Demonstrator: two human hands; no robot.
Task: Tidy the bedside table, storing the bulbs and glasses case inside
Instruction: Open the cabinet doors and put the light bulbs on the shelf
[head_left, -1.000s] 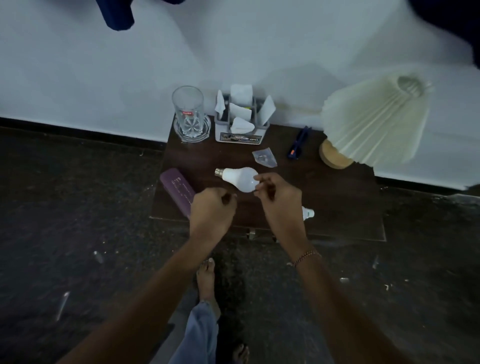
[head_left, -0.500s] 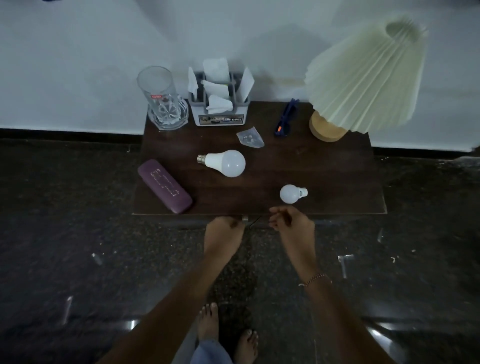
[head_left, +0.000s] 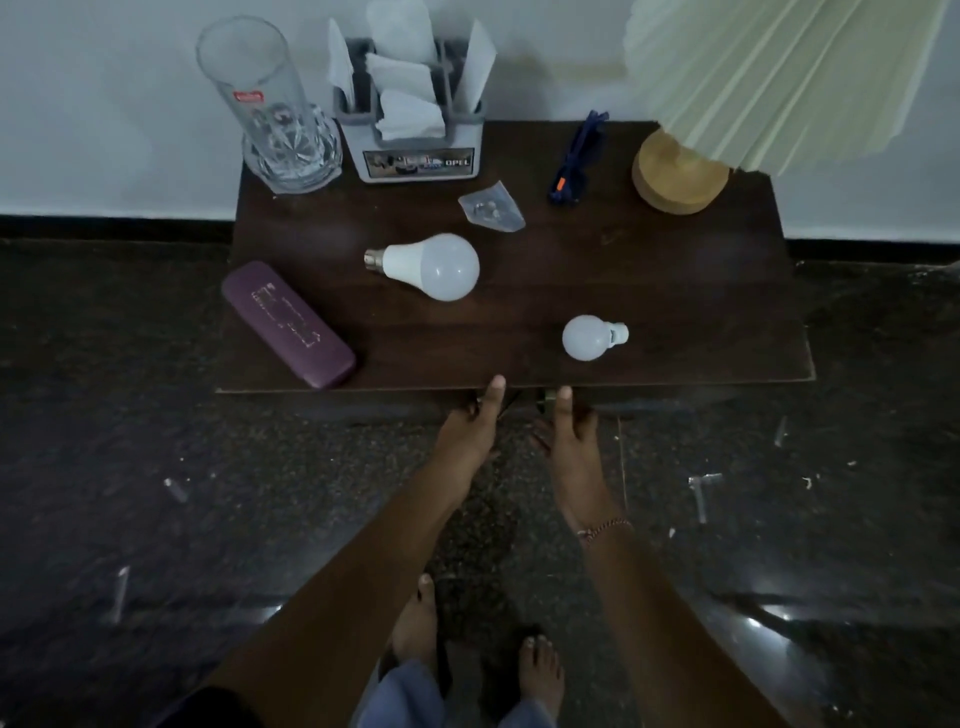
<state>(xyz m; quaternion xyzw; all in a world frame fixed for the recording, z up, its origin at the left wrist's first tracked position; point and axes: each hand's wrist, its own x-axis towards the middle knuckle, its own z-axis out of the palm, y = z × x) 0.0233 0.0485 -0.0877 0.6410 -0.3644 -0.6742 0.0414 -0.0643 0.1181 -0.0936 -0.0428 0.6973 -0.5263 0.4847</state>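
Just at the front edge of the bedside table (head_left: 675, 291), both hands are close together but apart from each other. The left hand (head_left: 467, 434) has its thumb (head_left: 496, 388) straight, with the tip touching the edge of the top. The right hand (head_left: 571, 447) does the same with its own thumb (head_left: 563, 396). The other fingers of both hands go under the top into the dark, so I cannot tell if they are curled round something or loose. A small brass part (head_left: 548, 397) shows between the two thumbs. The right wrist has a thin bracelet (head_left: 605, 530).

On the table top, the large bulb (head_left: 431, 265) lies on its side near the middle, with its metal cap to the left. The small bulb (head_left: 589, 338) lies near the front edge, just beyond the right thumb, with its cap to the right. The purple glasses case (head_left: 288, 325) lies closed and diagonal at the front left corner.

At the back stand a tall empty glass (head_left: 275, 114), a grey holder (head_left: 415, 150) with white paper pieces, and a lamp (head_left: 678, 174) with a wooden base and a pleated pale shade. A small clear plastic bag (head_left: 491, 208) and folded blue glasses (head_left: 571, 166) lie between them and the bulbs. Two bare feet (head_left: 415, 618) stand on the dark speckled floor (head_left: 156, 519).
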